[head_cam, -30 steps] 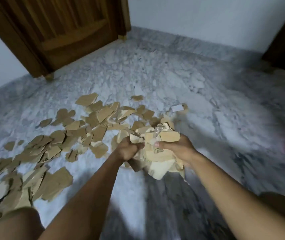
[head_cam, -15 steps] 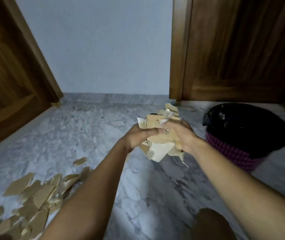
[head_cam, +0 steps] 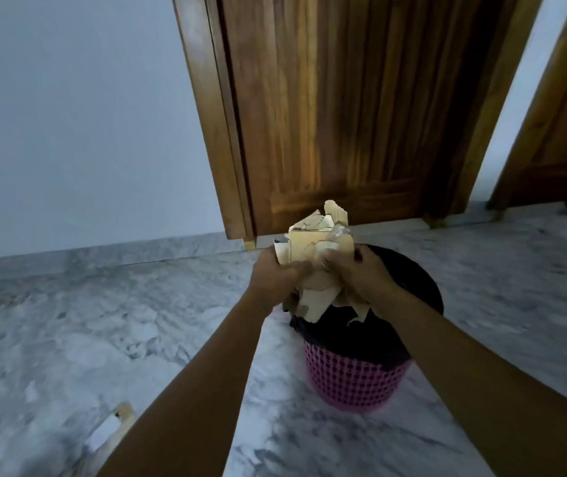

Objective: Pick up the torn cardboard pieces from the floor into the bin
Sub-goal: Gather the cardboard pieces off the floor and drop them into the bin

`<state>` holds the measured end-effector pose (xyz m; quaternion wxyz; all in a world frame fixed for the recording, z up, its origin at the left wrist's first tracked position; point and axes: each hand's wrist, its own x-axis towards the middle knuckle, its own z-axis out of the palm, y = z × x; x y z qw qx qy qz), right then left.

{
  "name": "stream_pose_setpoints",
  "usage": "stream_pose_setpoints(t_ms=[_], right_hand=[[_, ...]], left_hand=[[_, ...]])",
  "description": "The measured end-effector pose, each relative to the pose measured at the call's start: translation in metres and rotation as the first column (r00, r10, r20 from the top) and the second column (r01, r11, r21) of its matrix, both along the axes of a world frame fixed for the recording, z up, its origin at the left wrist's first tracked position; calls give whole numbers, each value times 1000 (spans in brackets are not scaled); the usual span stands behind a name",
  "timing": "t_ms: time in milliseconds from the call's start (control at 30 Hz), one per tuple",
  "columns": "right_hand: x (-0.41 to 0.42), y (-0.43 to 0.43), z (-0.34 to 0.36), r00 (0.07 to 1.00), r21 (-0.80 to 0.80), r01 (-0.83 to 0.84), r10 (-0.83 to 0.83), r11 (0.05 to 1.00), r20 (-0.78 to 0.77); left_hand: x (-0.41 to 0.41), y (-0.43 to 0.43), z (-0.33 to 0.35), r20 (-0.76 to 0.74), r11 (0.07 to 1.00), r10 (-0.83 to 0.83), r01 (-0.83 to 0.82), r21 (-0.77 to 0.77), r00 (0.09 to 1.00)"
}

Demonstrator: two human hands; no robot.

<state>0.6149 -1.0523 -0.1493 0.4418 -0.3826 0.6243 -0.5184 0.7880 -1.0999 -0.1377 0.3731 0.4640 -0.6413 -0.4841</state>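
Since the frame half a second back, both hands and their load have shifted from beside the bin to over its mouth; the scattered pile on the floor has dropped out of view.

Left hand [head_cam: 276, 273]: fingers [head_cam: 300, 269] curled tight round the left side of the bundle of torn cardboard pieces [head_cam: 316, 246]. Right hand [head_cam: 361, 273]: fingers [head_cam: 331, 260] curled round the right side, thumb on top. The two hands press together with the bundle clamped between them.

Bundle: long axis roughly upright. The tallest scraps point up toward the wooden door [head_cam: 326, 115]; the lowest scraps hang down below the hands, over the near-left part of the bin opening. Whether they touch the liner, cannot tell.

Bin [head_cam: 354, 380]: pink perforated basket, standing upright on the marble floor [head_cam: 103, 321], lined with a black bag [head_cam: 416, 284] folded over the rim. The right forearm crosses over the rim and hides part of it.

Surroundings: grey wall [head_cam: 68, 115] to the left of the door, a second wooden door [head_cam: 557, 132] at far right. One loose cardboard scrap [head_cam: 111, 430] lies on the floor at lower left, well apart from the bin.
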Motion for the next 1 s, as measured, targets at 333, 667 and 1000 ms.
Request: stream_pose_setpoints(t_ms=[333,667,1000], right_hand=[[-47,-24,-59,927,290,232,-121,929,-355],[35,30,-30,825,99,-26,77,995,-560],[299,99,-46,557,151,-617,564,772,-609]], left_hand=[[-72,-35,-68,347,990,-126,138,-9,929],[44,28,-26,266,998,-67,59,38,962],[358,144,-39,398,963,230,-267,41,888]])
